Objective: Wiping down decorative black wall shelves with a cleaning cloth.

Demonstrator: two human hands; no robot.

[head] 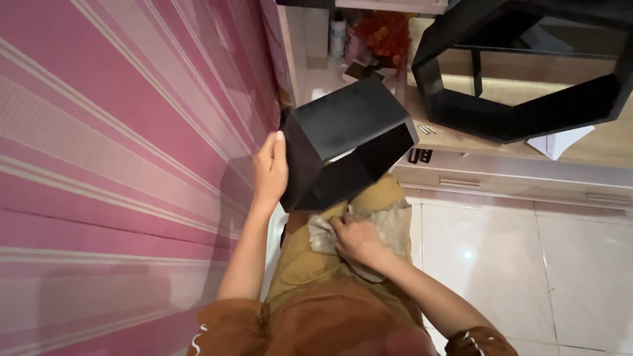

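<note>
A small black angular shelf frame (349,142) is held against the pink striped wall (119,151). My left hand (271,170) presses flat on its left side, next to the wall, fingers together. My right hand (356,238) is lower, below the frame, closed on a crumpled grey-beige cloth (389,224) that lies against my mustard-brown clothing.
A larger black octagonal frame (527,99) rests on a low wooden cabinet (501,165) at the upper right, with a white paper (557,140) and small screws (425,129) beside it. Bottles and red flowers (386,33) stand at the top. White glossy floor tiles (501,264) lie to the right.
</note>
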